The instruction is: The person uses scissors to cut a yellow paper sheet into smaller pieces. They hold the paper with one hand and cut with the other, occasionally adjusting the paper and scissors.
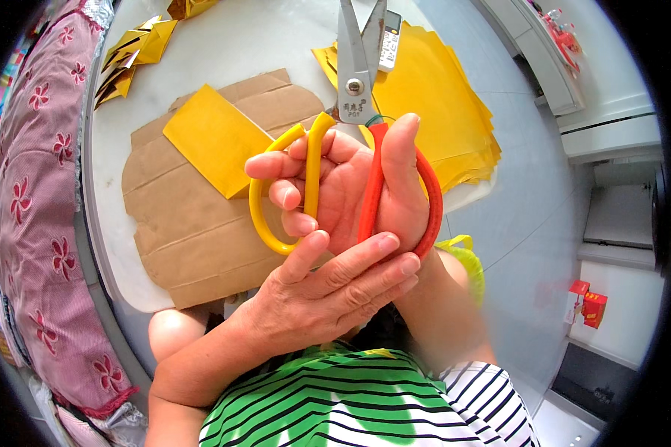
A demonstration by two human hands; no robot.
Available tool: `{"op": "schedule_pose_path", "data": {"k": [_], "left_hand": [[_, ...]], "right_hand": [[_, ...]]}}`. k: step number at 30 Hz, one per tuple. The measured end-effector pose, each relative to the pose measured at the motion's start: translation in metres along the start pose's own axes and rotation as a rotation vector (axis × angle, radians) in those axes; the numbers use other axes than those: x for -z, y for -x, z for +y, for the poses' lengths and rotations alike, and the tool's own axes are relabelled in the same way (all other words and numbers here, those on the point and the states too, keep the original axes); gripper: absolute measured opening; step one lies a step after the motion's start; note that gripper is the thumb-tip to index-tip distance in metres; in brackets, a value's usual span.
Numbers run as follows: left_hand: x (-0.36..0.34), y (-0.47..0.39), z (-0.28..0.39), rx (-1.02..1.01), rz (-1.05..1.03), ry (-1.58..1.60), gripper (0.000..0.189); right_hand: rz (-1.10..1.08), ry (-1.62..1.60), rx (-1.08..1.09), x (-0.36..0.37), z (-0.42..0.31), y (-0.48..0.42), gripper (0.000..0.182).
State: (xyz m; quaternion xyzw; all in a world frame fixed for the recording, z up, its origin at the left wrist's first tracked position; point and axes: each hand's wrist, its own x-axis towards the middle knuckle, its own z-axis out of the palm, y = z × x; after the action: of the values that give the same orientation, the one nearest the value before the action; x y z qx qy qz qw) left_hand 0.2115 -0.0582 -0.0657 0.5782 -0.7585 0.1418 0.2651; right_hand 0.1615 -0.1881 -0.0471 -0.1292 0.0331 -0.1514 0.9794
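My right hand holds a pair of scissors palm up. Its fingers pass through the yellow handle loop and its thumb through the red one. The blades point away from me, slightly parted. Palm down, my left hand lies across the right wrist, fingertips by the bottom of the red loop, gripping nothing. Left of the scissors, a folded piece of yellow paper rests on a flattened cardboard sheet. A stack of large yellow paper sheets lies beyond my right hand.
Folded gold foil paper pieces sit at the far left of the white tabletop. A white keypad device lies by the paper stack. A pink flowered cloth borders the left; red boxes stand at the right.
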Motion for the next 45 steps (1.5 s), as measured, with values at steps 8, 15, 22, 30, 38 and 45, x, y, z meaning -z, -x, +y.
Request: {"op": "schedule_pose_path", "data": {"k": [8, 15, 22, 30, 38, 45], "left_hand": [[0.000, -0.003, -0.003, 0.023, 0.137, 0.187, 0.028], [0.041, -0.012, -0.017, 0.380, 0.549, 1.821, 0.018], [0.056, -0.050, 0.043, 0.323, 0.550, 2.823, 0.019], [0.044, -0.080, 0.120, 0.094, 0.251, 3.164, 0.015], [0.022, -0.097, 0.169, 0.082, 0.099, 3.206, 0.014], [0.035, -0.097, 0.176, -0.322, 0.194, 1.496, 0.032]], "right_hand": [[-0.017, 0.127, 0.060, 0.000, -0.002, 0.002, 0.082], [-0.108, 0.655, 0.364, -0.019, -0.034, 0.032, 0.088], [0.482, 1.211, 0.762, -0.031, -0.033, 0.166, 0.083], [0.894, 2.193, 0.841, -0.040, -0.037, 0.318, 0.084], [0.834, 2.474, 1.048, -0.066, -0.033, 0.358, 0.088], [0.868, 2.459, 1.167, -0.059, -0.035, 0.386, 0.094]]}}
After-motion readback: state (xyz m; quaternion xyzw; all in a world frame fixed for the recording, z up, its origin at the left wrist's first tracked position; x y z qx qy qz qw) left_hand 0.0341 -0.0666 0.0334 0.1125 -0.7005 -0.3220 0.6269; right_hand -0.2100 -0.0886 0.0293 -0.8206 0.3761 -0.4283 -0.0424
